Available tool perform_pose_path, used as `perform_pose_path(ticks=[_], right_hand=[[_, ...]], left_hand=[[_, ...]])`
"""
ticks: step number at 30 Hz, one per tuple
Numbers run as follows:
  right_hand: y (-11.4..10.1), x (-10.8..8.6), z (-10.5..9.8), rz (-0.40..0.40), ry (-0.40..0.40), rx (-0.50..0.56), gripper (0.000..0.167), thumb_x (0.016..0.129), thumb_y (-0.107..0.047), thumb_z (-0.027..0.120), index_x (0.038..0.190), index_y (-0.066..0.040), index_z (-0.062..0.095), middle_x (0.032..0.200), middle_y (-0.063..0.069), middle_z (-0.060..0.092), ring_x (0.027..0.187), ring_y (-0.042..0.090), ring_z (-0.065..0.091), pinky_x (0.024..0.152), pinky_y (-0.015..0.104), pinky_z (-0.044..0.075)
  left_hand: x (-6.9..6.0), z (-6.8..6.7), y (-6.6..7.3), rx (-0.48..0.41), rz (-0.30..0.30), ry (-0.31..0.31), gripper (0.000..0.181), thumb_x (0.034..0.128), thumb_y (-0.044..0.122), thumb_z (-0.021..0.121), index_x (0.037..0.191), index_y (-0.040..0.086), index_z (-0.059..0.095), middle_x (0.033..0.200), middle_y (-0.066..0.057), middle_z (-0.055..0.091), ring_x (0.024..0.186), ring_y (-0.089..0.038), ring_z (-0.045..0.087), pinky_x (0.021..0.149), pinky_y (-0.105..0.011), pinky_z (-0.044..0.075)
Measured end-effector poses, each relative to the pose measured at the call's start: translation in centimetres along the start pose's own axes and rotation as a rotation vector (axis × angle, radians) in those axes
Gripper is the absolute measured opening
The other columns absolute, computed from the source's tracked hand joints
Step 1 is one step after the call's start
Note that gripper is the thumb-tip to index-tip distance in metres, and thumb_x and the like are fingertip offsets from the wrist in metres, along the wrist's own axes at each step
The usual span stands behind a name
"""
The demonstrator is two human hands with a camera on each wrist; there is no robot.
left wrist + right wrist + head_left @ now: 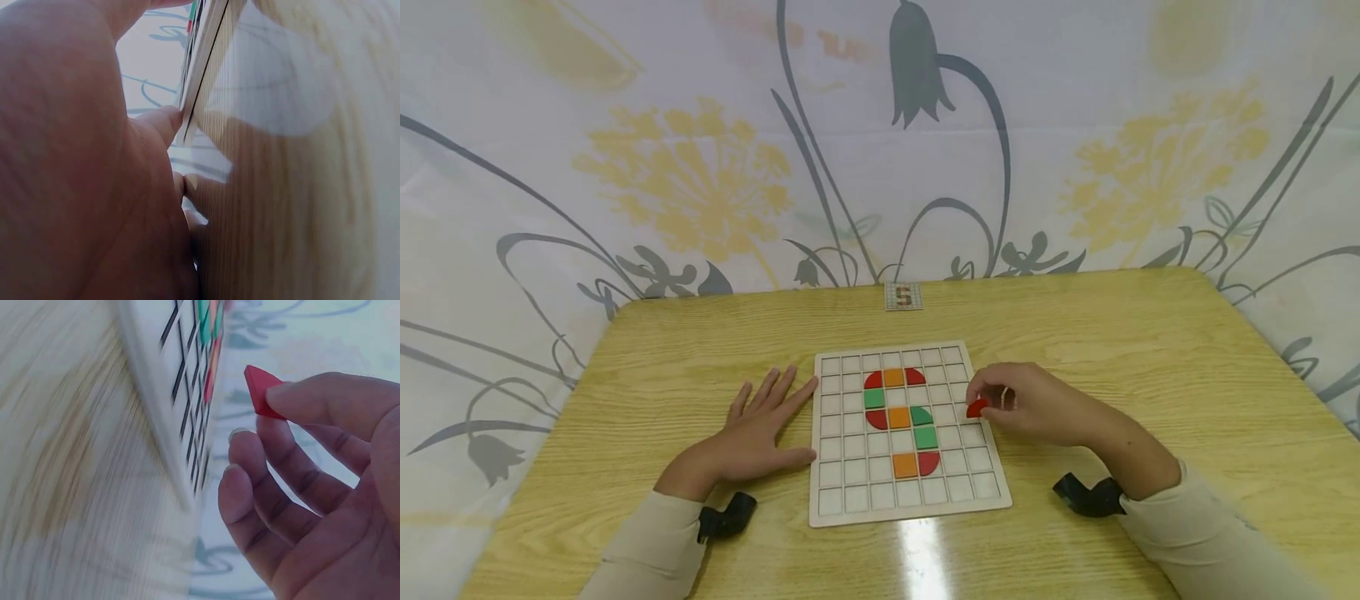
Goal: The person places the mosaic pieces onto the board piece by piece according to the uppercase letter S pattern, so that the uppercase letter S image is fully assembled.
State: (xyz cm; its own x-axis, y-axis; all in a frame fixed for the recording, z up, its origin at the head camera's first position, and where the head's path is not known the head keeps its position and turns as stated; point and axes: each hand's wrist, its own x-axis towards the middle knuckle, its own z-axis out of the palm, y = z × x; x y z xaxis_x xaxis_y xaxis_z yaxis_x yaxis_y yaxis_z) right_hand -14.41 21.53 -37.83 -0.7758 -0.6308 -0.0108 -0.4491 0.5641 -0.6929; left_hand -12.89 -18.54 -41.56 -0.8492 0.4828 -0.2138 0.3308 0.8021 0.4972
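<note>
A white grid board [857, 500] lies on the table, with red quarter-round tiles [928, 463], orange square tiles [893, 377], green square tiles [926, 437] and a green quarter-round tile [921, 415] set in an S-like curve. Over the board's right edge, my right hand [1041, 404] pinches a red quarter-round tile [262, 390] between thumb and index finger; its other fingers curl loosely below. My left hand [756, 437] lies with fingers spread at the board's left side, its thumb and index fingertip against the edge. In the left wrist view, a fingertip [165, 122] meets the board's side.
A small card [903, 297] printed with a similar coloured pattern lies at the table's far edge. Behind the wooden table [700, 342] hangs a flower-printed cloth [850, 167]. Black wrist devices stick out by the left sleeve [643, 542] and the right sleeve [1206, 533].
</note>
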Motion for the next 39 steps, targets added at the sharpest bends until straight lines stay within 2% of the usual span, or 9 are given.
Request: perform_pose_path(ticks=[7, 22, 24, 25, 31, 32, 39], right_hand=[[-1.7, 1.5, 1.2, -0.040, -0.009, 0.012, 0.015, 0.094, -0.002, 0.064, 0.105, -0.010, 0.071, 0.096, -0.002, 0.067, 0.083, 0.009, 0.056, 0.072, 0.023, 0.053], [-4.6, 4.2, 3.4, -0.170, -0.015, -0.058, 0.019, 0.094, -0.005, 0.065, 0.108, -0.010, 0.076, 0.100, -0.004, 0.066, 0.081, 0.006, 0.055, 0.069, 0.024, 0.054], [-5.0, 4.5, 3.7, -0.174, -0.017, -0.044, 0.020, 0.094, -0.005, 0.065, 0.110, -0.011, 0.075, 0.099, -0.004, 0.066, 0.081, 0.006, 0.054, 0.069, 0.024, 0.053], [-5.2, 4.6, 3.9, -0.171, -0.018, -0.033, 0.020, 0.094, -0.004, 0.065, 0.111, -0.011, 0.075, 0.099, -0.005, 0.067, 0.080, 0.005, 0.055, 0.074, 0.025, 0.054], [-5.8, 4.9, 5.6, -0.129, -0.049, 0.102, 0.021, 0.094, -0.004, 0.066, 0.114, -0.010, 0.071, 0.097, -0.005, 0.069, 0.083, 0.005, 0.059, 0.079, 0.026, 0.056], [-5.8, 4.9, 5.9, -0.127, -0.053, 0.119, 0.021, 0.094, -0.004, 0.066, 0.114, -0.009, 0.070, 0.097, -0.004, 0.069, 0.084, 0.006, 0.059, 0.074, 0.024, 0.056], [-5.8, 5.1, 7.2, -0.159, -0.043, 0.109, 0.016, 0.092, -0.002, 0.068, 0.107, -0.008, 0.071, 0.097, -0.004, 0.069, 0.083, 0.004, 0.058, 0.075, 0.021, 0.055]], left_hand=[[0.0, 0.0, 0.1, 0.005, 0.001, 0.000, 0.092, 0.0907, 0.055, 0.063, 0.163, 0.026, 0.015, 0.170, -0.010, -0.003, 0.156, -0.036, -0.009, 0.119, -0.061, -0.012], [0.0, -0.3, 0.4, -0.005, 0.000, -0.007, 0.092, 0.0904, 0.052, 0.065, 0.163, 0.023, 0.016, 0.170, -0.011, -0.002, 0.156, -0.036, -0.008, 0.119, -0.061, -0.013], [0.0, -0.3, 0.3, -0.004, -0.001, -0.010, 0.092, 0.0904, 0.053, 0.065, 0.163, 0.023, 0.016, 0.170, -0.011, -0.003, 0.156, -0.036, -0.009, 0.119, -0.061, -0.013], [0.0, -0.2, 0.3, -0.004, -0.002, -0.013, 0.092, 0.0906, 0.053, 0.065, 0.163, 0.024, 0.016, 0.170, -0.011, -0.003, 0.156, -0.036, -0.009, 0.119, -0.061, -0.013], [0.0, 0.0, 0.2, -0.004, -0.010, -0.011, 0.092, 0.0905, 0.054, 0.064, 0.163, 0.025, 0.015, 0.170, -0.010, -0.004, 0.156, -0.035, -0.010, 0.119, -0.061, -0.013], [0.0, 0.0, 0.2, -0.005, -0.010, -0.010, 0.092, 0.0904, 0.054, 0.064, 0.163, 0.025, 0.015, 0.170, -0.010, -0.003, 0.156, -0.035, -0.009, 0.119, -0.061, -0.013], [0.0, 0.0, 0.1, 0.023, -0.013, -0.008, 0.092, 0.0908, 0.055, 0.063, 0.163, 0.027, 0.014, 0.170, -0.009, -0.004, 0.156, -0.036, -0.008, 0.119, -0.061, -0.012]])
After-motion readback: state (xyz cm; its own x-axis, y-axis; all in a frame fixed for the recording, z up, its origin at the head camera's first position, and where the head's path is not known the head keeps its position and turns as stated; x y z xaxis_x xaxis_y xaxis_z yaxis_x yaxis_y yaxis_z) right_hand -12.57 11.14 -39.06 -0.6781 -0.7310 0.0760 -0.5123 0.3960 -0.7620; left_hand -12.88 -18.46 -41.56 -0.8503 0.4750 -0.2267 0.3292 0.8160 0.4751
